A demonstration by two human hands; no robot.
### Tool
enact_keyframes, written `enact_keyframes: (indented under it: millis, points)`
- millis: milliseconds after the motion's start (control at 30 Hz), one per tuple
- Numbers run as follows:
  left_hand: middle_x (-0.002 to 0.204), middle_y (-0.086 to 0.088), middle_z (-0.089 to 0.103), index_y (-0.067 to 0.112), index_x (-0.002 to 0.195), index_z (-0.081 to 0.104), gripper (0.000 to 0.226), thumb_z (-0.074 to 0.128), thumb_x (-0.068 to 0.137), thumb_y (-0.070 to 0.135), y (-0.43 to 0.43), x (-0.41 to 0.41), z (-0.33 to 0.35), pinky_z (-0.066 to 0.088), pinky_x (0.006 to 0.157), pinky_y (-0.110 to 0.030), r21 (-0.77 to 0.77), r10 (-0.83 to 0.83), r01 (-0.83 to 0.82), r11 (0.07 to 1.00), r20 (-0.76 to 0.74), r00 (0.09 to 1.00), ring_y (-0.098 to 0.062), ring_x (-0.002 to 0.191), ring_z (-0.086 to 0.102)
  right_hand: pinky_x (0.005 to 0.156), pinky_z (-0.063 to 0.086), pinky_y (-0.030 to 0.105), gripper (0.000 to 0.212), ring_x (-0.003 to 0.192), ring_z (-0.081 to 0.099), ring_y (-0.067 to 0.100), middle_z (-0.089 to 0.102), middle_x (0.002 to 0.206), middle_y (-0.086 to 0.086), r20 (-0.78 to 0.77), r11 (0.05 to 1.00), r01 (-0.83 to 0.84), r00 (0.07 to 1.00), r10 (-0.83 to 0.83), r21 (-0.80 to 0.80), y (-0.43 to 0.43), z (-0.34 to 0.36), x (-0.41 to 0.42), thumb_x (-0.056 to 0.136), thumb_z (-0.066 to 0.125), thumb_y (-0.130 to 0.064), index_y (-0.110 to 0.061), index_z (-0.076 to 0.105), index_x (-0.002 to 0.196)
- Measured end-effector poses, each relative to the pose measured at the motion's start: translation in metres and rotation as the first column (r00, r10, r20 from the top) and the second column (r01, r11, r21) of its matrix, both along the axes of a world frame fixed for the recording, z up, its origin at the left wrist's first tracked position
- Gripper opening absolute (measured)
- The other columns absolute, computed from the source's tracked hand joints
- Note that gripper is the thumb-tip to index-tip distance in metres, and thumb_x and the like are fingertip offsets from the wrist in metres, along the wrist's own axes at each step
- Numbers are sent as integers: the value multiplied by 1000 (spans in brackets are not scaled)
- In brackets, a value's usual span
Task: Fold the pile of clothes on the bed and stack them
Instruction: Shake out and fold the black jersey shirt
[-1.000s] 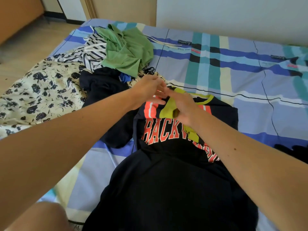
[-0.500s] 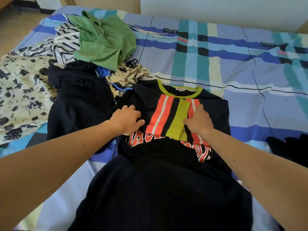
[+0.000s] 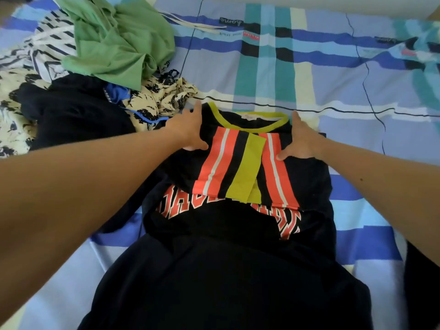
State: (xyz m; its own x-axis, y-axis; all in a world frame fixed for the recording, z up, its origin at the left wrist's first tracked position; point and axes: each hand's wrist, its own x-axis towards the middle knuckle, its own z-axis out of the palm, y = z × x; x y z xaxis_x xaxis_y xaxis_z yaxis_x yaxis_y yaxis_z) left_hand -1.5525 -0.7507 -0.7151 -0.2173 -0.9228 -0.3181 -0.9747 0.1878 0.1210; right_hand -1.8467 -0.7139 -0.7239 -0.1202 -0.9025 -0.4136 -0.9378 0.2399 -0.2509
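Black T-shirt lies face up in the lower centre of the frame on the bed, collar towards the top. Both striped sleeves are folded inward across the chest. Left hand and right hand lie flat, fingers straight, one on each shoulder, gripping nothing, apparently pressing the folds down. The unfolded pile, with a green garment on top, sits upper left. Orange block lettering is partly covered and unreadable. Small script on the sheet, top centre, is illegible.

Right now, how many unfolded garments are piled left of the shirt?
4 visible: green garment at back, striped garment left of it, floral garment underneath, dark garment nearest. A blue piece may be a fifth; more may be hidden.
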Motion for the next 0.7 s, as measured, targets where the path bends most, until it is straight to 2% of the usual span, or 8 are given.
enact_keyframes:
  millis: [67,133,200,300,400,467,567,700]
  points:
    - [138,-23,49,5,153,8,121,81,71,55,-8,-3,1,51,95,-47,74,56,-55,996,-5,998,-42,116,55,113,35,47,130,139,38,37,32,157,18,97,997,47,994,-52,54,-7,-2,-7,65,93,-31,-8,4,158]
    - [129,-19,56,1,141,37,105,77,68,66,-15,-1,7,51,96,-45,92,77,-85,992,86,993,-36,109,55,104,44,45,98,123,52,35,53,139,16,115,994,35,992,-47,104,-10,1,-10,64,92,-33,-8,40,144]
    - [140,-20,45,9,133,48,97,73,65,74,-19,0,9,38,108,-49,10,42,-46,999,246,968,-40,127,41,101,45,44,79,119,51,35,56,131,14,-7,997,-21,1000,22,79,-12,3,-12,64,90,-44,-15,57,130]
    - [152,-22,24,10,146,31,112,81,63,66,-20,-2,3,31,112,-53,-17,-6,9,1000,170,985,-43,141,23,109,35,45,77,134,33,36,39,141,15,-183,990,-139,974,133,-22,-12,2,-14,63,86,-54,-22,59,128]
    - [153,-26,31,2,154,2,129,87,68,50,-19,-10,2,41,108,-49,107,66,-64,992,-21,998,-42,131,44,111,33,39,104,140,34,32,33,152,14,94,995,-91,991,95,-45,-12,-3,-17,64,92,-37,-14,32,148]
    - [119,-20,57,-6,143,30,108,87,69,48,-19,-15,6,49,94,-47,138,86,-84,987,-7,996,-35,99,58,103,36,36,115,137,41,34,37,152,14,217,1000,5,976,-2,-11,-12,-2,-18,67,92,-27,-13,18,154]
    - [82,-5,52,1,113,55,69,86,71,45,-17,-22,18,45,70,-38,224,15,-27,974,52,999,-29,82,53,98,46,39,69,116,59,34,64,124,11,159,991,-38,987,17,129,-14,4,-15,69,89,-26,-7,57,127]
    - [89,-7,55,9,99,58,49,80,77,46,-18,-24,44,41,96,-46,62,-80,73,995,119,990,-35,99,59,90,50,41,43,96,61,33,67,104,13,-28,982,-123,991,128,146,-17,32,-8,73,85,-31,-7,65,104]
